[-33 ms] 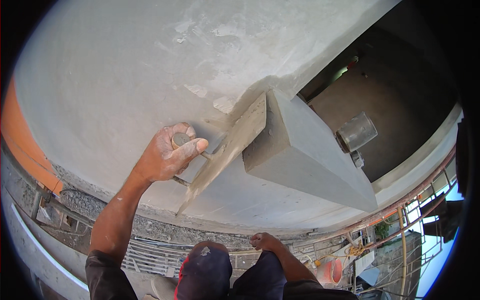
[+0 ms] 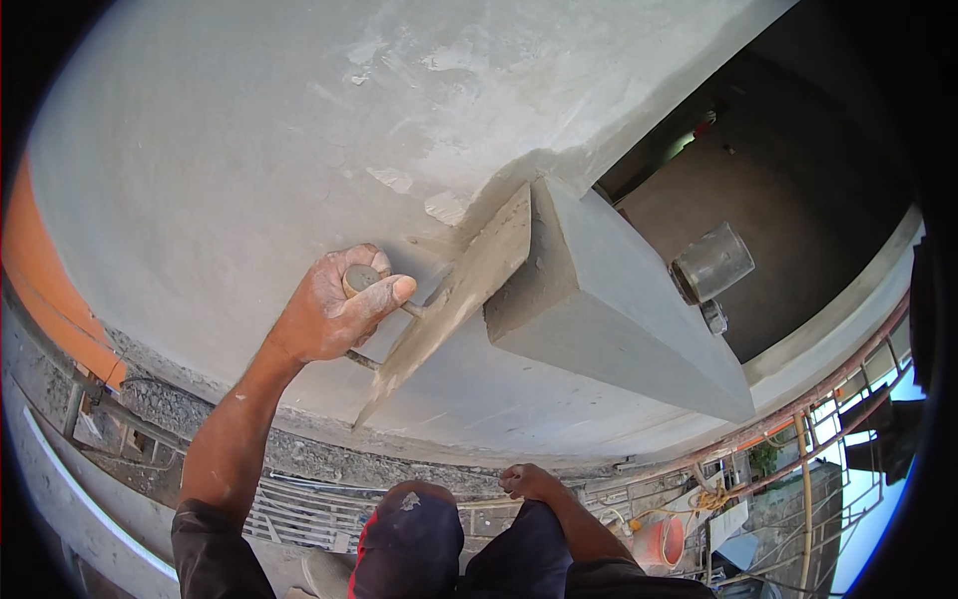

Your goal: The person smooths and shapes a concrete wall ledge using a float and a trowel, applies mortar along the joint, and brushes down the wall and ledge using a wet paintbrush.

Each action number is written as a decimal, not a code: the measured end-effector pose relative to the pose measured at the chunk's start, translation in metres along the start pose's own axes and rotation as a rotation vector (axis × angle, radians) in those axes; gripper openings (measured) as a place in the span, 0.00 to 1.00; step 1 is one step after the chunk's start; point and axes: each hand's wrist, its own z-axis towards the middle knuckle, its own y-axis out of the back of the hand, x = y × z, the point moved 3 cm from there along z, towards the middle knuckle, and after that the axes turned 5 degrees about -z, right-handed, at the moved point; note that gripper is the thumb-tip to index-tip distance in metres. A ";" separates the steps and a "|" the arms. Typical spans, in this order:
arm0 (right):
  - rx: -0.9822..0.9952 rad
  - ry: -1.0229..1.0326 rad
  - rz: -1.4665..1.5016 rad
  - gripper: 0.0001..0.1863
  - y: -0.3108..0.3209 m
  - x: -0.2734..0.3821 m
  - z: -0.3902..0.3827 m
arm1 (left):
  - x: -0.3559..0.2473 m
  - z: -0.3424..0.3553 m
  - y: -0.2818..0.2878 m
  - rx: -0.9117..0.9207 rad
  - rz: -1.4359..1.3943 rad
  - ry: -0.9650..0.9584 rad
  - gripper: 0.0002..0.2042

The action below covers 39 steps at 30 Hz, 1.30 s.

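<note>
My left hand (image 2: 349,304) grips the round handle (image 2: 363,280) of a long metal trowel (image 2: 459,290) smeared with grey plaster. The blade stands on edge along the side of a grey plastered ledge (image 2: 624,319) that juts from the wall (image 2: 249,170), its upper end at the ledge's corner. Lower down, near my knees, my right hand (image 2: 519,481) has its fingers curled, and I cannot make out whether anything is inside.
A dark opening (image 2: 798,140) on the right holds a cylindrical container (image 2: 712,262) by the ledge. An orange band (image 2: 40,260) lines the left. Below are scaffold rails (image 2: 803,469), a coiled rope (image 2: 709,499), a red bucket (image 2: 659,539) and a slatted grey surface (image 2: 299,514).
</note>
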 end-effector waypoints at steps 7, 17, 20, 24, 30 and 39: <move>0.024 -0.021 0.001 0.23 -0.002 0.000 0.007 | 0.004 0.000 -0.008 0.017 -0.044 -0.009 0.15; 0.014 0.009 -0.016 0.23 -0.004 0.000 0.011 | -0.022 -0.018 -0.014 0.043 0.059 -0.195 0.16; 0.017 -0.005 -0.034 0.23 -0.005 0.009 0.006 | -0.029 -0.027 -0.018 0.025 0.144 -0.415 0.16; -0.006 0.041 0.086 0.22 0.002 0.005 -0.005 | -0.047 -0.045 -0.019 0.081 0.149 -0.329 0.17; 0.001 0.010 -0.001 0.23 -0.002 -0.001 0.005 | -0.015 -0.039 0.007 0.005 -0.091 -0.200 0.14; 0.001 -0.011 -0.022 0.22 -0.003 0.004 0.000 | 0.000 -0.009 0.004 -0.084 0.137 -0.076 0.18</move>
